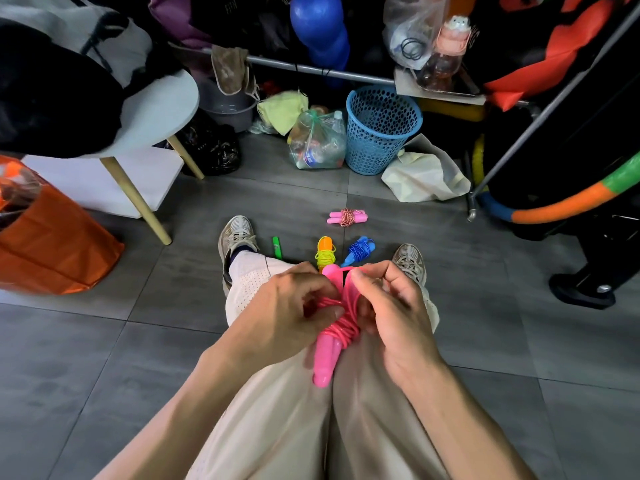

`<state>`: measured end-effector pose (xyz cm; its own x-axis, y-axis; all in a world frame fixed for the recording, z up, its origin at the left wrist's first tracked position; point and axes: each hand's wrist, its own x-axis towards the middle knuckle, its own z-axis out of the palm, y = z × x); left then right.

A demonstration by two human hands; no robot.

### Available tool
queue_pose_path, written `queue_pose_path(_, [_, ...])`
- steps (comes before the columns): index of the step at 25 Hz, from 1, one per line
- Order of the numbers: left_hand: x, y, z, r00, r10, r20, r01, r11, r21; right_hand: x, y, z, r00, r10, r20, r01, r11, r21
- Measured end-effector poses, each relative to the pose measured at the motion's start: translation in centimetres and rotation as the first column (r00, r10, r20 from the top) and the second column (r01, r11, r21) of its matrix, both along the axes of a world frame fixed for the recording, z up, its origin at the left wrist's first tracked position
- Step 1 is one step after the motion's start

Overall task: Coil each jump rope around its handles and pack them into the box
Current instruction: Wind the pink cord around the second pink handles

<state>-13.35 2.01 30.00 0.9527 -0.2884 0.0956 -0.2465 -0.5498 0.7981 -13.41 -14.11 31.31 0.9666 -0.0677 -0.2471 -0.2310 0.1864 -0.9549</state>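
Head view, both hands gripping one pink jump rope [332, 336], three coiled ropes [347, 216] on floor

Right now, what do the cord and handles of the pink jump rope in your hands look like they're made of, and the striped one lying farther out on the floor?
The pink jump rope's thin cord looks like glossy plastic, with highlights along its loops. Its pink moulded handles look like smooth hard plastic with a soft sheen. The red-and-white striped cord on the far rope looks like matte braided fabric, though it is small here.

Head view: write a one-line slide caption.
Both hands, left hand and right hand, coil a pink jump rope over the lap; three wound ropes lie on the tiled floor.
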Motion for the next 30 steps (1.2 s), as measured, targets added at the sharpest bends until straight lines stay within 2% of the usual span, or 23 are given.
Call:
queue_pose_path(5, [1.0,-0.2,0.7,0.995,-0.101,-0.003,0.101,0.989,0.112,-0.1,-0.6,0.0,0.999,0.019,-0.035,-0.014,0.991,0.135])
queue_pose_path(7, [1.1,-0.3,0.9,0.996,-0.084,-0.015,0.085,0.990,0.116,-0.2,-0.5,0.1,0.999,0.008,-0.034,-0.004,0.992,0.123])
queue_pose_path(11, [1.0,-0.5,0.7,0.998,-0.052,-0.048,0.055,0.996,0.075,-0.2,-0.6,0.2,0.999,0.053,-0.013,-0.049,0.978,0.205])
queue_pose_path(13, [1.0,-0.7,0.6,0.999,-0.028,-0.037,0.030,0.997,0.071,-0.3,-0.7,0.0,0.996,0.083,0.034,-0.087,0.986,0.142])
queue_pose_path(16, [0.5,-0.9,0.2,1.000,-0.018,-0.010,0.018,0.999,0.030,-0.5,-0.7,-0.4,0.985,0.103,0.137,-0.091,0.992,-0.089])
queue_pose_path(17, [0.3,-0.9,0.0,1.000,0.008,-0.011,-0.008,1.000,-0.001,-0.5,-0.6,-0.6,0.986,0.084,0.145,-0.067,0.990,-0.121])
queue_pose_path(20, [0.3,-1.1,-0.4,0.981,0.188,-0.043,-0.191,0.978,-0.082,-0.4,-0.4,-1.0,0.991,0.036,0.126,-0.022,0.994,-0.108])
queue_pose_path(22, [0.6,-1.5,-0.4,0.963,0.266,-0.050,-0.268,0.962,-0.046,-0.5,-0.2,-1.1,0.992,0.044,0.116,-0.032,0.994,-0.107])
queue_pose_path(24, [0.8,-1.9,-0.3,0.954,0.299,0.014,-0.299,0.954,0.016,-0.5,-0.2,-0.9,0.991,0.055,0.123,-0.042,0.994,-0.105])
queue_pose_path(27, [0.7,-1.5,-0.4,0.964,0.250,0.087,-0.251,0.968,-0.007,-0.5,-0.3,-0.6,0.988,0.088,0.129,-0.077,0.993,-0.087])
queue_pose_path(30, [-0.3,-0.6,-0.6,0.987,0.132,0.095,-0.125,0.989,-0.073,-0.6,-0.5,-0.7,0.988,0.092,0.126,-0.082,0.993,-0.086])
